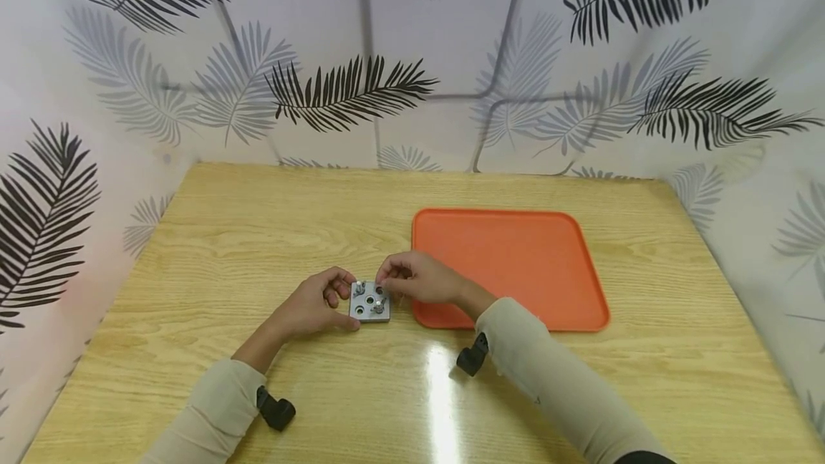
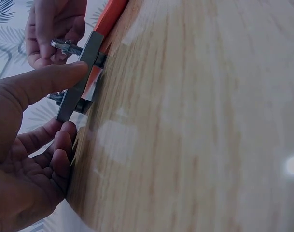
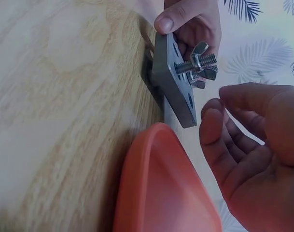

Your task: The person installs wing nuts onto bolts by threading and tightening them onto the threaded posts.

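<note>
A small square metal plate (image 1: 369,310) with several holes stands slightly raised on the wooden table, carried on bolt heads beneath it. Two bolts rise through it at opposite corners, each bearing a wing nut (image 3: 199,60). My left hand (image 1: 309,308) grips the plate, thumb on the near edge and fingers at the far left corner. Over the plate's far right corner hovers my right hand (image 1: 422,279), its thumb and fingers bent loosely. In the right wrist view those fingertips (image 3: 213,121) are apart from the bolts, and nothing shows between them.
An orange tray (image 1: 509,253) lies flat on the table (image 1: 271,213), right behind and beneath my right forearm. Its left edge is close to the plate. A leaf-patterned cloth (image 1: 425,34) hangs behind the table and along its sides.
</note>
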Demonstrator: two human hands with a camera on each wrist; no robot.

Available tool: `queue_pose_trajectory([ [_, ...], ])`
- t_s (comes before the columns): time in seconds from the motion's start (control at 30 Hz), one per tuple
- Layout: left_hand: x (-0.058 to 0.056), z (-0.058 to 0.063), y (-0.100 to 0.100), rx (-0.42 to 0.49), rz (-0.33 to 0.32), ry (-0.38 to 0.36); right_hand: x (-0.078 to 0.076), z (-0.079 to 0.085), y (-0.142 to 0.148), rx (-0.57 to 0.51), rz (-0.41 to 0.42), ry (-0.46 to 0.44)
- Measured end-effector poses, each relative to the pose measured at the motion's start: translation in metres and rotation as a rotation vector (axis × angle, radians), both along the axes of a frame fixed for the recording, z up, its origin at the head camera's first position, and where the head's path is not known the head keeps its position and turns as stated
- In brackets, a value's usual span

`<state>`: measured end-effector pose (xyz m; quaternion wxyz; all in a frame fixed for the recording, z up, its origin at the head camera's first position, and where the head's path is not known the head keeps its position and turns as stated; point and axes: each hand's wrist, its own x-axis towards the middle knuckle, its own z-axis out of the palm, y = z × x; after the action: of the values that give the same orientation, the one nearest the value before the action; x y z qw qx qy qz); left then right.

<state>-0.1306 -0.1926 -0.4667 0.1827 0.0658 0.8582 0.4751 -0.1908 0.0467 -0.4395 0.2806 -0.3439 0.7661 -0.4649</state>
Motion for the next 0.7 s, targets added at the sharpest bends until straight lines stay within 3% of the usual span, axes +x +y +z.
queue_pose_trajectory([
  [0.13,0.0003,-0.0003,-0.0003,0.003,-0.001,-0.003,-0.0008,-0.0026,0.0003,0.010,0.062,0.040],
  [0.3,0.0001,-0.0003,-0.0004,0.008,-0.003,-0.002,0.0013,-0.0040,-0.0006,-0.003,0.109,-0.031],
  [0.7,0.0005,-0.0010,-0.0010,0.012,-0.011,0.003,0.0067,-0.0047,-0.0032,0.061,0.065,-0.001],
])
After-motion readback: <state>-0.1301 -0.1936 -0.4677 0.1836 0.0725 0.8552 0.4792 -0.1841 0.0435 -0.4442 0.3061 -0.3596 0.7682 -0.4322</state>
